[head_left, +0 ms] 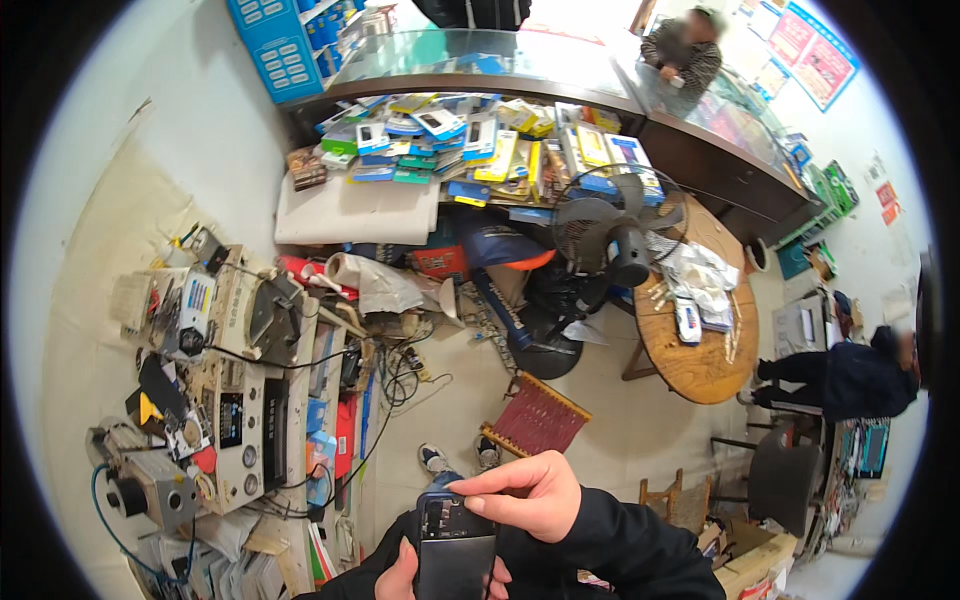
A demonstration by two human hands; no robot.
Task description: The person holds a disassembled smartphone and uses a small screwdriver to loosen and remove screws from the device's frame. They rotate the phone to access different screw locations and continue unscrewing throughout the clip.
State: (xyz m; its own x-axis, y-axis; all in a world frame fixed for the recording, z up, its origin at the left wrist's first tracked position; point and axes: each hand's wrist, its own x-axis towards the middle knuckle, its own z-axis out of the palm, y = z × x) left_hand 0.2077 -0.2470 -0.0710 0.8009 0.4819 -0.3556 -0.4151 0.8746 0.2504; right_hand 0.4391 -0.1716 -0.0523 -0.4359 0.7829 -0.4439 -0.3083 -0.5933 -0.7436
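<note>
A dark smartphone (455, 568) stands at the bottom centre, its upper part uncovered so that small inner parts show. My left hand (398, 574) is closed around it, thumb along the left edge and fingertips at the right edge. My right hand (540, 495) reaches over the phone's top right corner. Its thumb and index finger come together there in a pinch, and whatever lies between them is too small to make out. The thumb tip is at the uncovered part of the phone.
Left of me, a workbench (245, 430) carries repair machines and cables. A red folding stool (538, 417) stands ahead on the floor. Beyond it are a black fan (628, 255), a round wooden table (680, 365) and a counter stacked with boxes (480, 140). Other people are farther off.
</note>
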